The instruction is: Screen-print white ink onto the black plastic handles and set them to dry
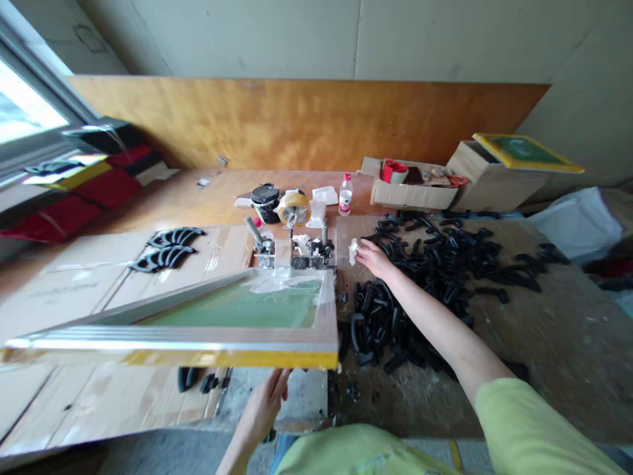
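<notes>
Frame overhangs left hand, grip unclear; right hand pinches wad near black parts.

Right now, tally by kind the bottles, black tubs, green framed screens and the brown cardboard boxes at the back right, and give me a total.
Bottles: 1
Black tubs: 1
Green framed screens: 2
Brown cardboard boxes: 2
Total: 6

The single head view looks forward and steeply down from above the near edge of the worktable, facing the wall beyond.
</notes>
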`<state>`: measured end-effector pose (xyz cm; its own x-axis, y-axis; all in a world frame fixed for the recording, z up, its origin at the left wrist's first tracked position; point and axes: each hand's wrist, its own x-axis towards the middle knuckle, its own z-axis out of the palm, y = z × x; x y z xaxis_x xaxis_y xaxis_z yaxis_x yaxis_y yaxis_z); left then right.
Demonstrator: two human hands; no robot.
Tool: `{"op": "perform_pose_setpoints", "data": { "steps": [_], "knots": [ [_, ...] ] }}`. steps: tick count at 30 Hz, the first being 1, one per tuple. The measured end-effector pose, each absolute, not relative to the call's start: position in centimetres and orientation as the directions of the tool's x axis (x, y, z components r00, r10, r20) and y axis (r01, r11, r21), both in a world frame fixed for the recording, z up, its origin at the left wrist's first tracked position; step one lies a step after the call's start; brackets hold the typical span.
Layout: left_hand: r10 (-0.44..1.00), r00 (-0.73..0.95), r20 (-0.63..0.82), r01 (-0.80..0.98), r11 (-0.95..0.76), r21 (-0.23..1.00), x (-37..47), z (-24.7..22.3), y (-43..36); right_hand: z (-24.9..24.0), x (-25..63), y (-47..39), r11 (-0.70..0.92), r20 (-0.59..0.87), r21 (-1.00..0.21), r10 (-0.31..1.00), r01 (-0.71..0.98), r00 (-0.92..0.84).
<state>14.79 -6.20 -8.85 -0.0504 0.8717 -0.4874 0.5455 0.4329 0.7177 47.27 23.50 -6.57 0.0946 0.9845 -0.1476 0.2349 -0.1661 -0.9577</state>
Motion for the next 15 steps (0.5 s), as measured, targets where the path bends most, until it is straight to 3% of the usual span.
{"op": "perform_pose_setpoints", "data": {
  "steps": [3,5,11,15],
  "knots": [
    [0.855,0.006,-0.519,0.445,0.463,0.767,20.5,-8.3,-5.3,-6.2,48.3,27.8,-0.012,-0.107,-0.755,0.989,0.656,-0.106],
    [0.846,0.058,-0.530,0.370,0.475,0.798,23.4,-8.5,-4.5,-6.8,49.5,29.4,0.023,-0.118,-0.577,0.987,0.816,-0.112],
    [0.846,0.068,-0.529,0.398,0.463,0.792,28.6,-9.6,-1.0,-11.0,52.0,28.7,0.016,-0.187,-0.375,0.978,0.927,-0.092],
    [0.924,0.107,-0.367,0.573,0.244,0.782,30.1,-8.6,0.8,-11.1,53.2,27.1,0.078,-0.223,-0.316,0.963,0.945,-0.154]
  ]
}}
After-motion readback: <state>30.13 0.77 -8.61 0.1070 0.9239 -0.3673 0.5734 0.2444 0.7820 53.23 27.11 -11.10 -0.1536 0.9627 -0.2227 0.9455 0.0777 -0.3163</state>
